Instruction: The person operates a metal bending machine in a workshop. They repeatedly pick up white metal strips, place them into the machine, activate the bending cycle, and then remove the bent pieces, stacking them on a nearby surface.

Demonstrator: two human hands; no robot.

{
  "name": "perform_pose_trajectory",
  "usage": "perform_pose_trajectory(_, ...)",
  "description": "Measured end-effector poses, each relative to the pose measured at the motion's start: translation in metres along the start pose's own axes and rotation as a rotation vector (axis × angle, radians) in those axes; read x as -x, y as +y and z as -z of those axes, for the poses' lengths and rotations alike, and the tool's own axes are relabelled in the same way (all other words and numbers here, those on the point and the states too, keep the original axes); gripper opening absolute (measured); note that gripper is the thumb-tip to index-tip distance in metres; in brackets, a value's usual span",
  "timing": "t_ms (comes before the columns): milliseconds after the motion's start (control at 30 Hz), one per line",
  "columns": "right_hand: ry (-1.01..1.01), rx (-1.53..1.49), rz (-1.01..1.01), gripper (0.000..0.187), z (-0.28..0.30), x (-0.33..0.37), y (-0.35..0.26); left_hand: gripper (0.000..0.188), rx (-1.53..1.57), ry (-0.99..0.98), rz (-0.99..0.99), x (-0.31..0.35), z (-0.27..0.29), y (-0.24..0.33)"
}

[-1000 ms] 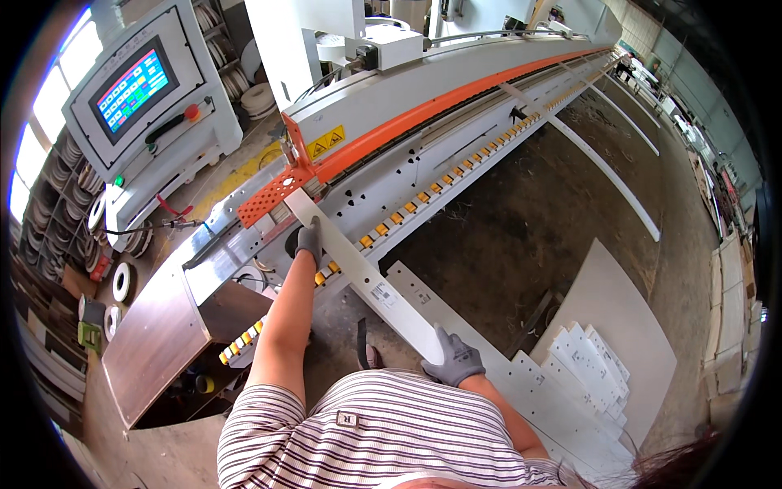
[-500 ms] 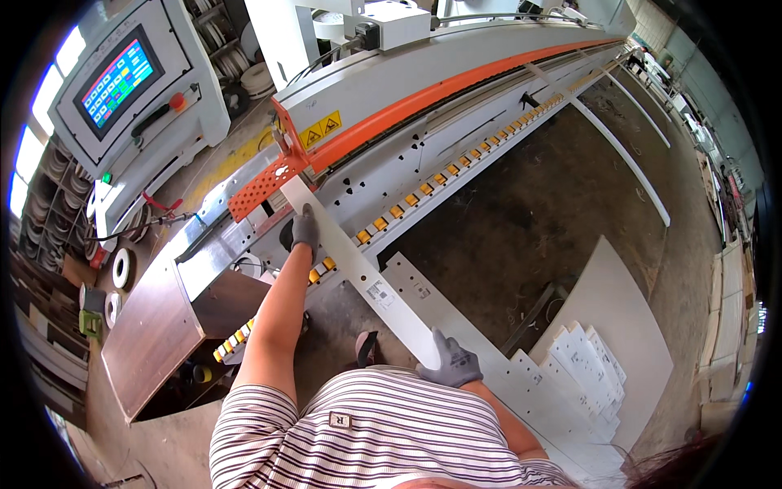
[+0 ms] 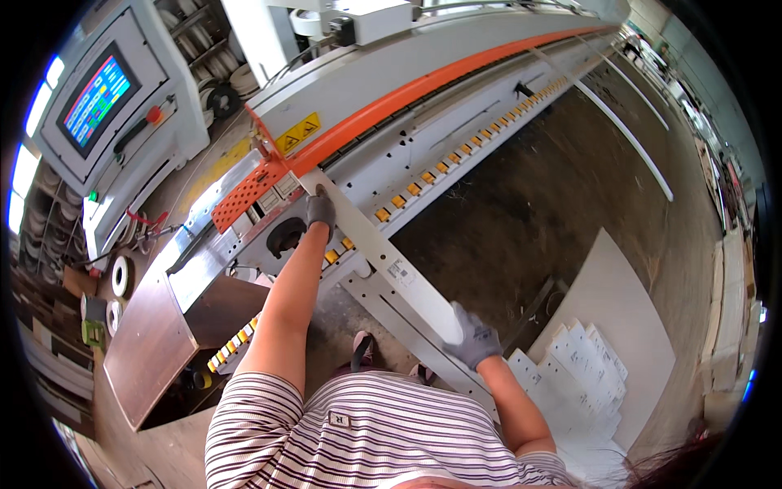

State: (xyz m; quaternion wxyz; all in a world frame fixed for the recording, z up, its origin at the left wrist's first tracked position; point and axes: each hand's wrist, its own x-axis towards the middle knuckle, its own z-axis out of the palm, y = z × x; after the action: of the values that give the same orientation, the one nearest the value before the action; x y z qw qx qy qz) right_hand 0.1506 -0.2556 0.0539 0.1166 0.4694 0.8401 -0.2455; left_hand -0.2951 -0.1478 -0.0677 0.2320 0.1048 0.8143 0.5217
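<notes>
A long narrow white board (image 3: 376, 247) with a printed label and small holes slants from the machine toward my right side. Its far end sits at the machine's edge, beside the perforated orange guard (image 3: 252, 194). My left hand (image 3: 321, 209), in a grey glove, grips the board's left edge close to that end. At the near end, my gloved right hand (image 3: 473, 337) is closed around the corner. Below the board runs a grey support beam (image 3: 391, 306) with a slot. Yellow rollers (image 3: 414, 189) line the machine's front rail. The undersides of both hands are hidden.
A control panel with a lit screen (image 3: 99, 99) stands at the left. Stacked white boards (image 3: 570, 371) lie at the right, by a large pale sheet (image 3: 631, 342). A brown wooden cabinet (image 3: 151, 350) is at the lower left. Long support bars (image 3: 627, 134) extend outward.
Both hands have moved right with the board, its far end now against the machine past the orange guard. My view has shifted slightly, and more of the slotted beam shows.
</notes>
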Motion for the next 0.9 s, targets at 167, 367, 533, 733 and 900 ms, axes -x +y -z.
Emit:
perform_pose_trajectory(167, 0.229, -0.136, -0.040, 0.080, 0.001, -0.008, 0.011, 0.065, 0.106, -0.335, -0.059, -0.019, -0.033, 0.008)
perform_pose_trajectory(367, 0.849, -0.035, 0.268, 0.032, -0.088, 0.007, 0.018, 0.043, -0.167, -0.409, -0.588, 0.046, 0.030, 0.003)
perform_pose_trajectory(533, 0.488, 0.037, -0.127, 0.028, -0.194, 0.041, 0.108, 0.033, -0.289, -0.483, -0.930, 0.177, 0.126, -0.044)
perform_pose_trajectory(733, 0.342, 0.248, -0.805, 0.051, -0.221, 0.084, 0.263, 0.035, -0.623, -0.774, -0.711, 0.223, 0.163, -0.107)
perform_pose_trajectory(900, 0.126, 0.229, -0.833, 0.047, -0.208, 0.086, 0.297, 0.036, -0.715, -0.845, -0.499, 0.226, 0.197, -0.160)
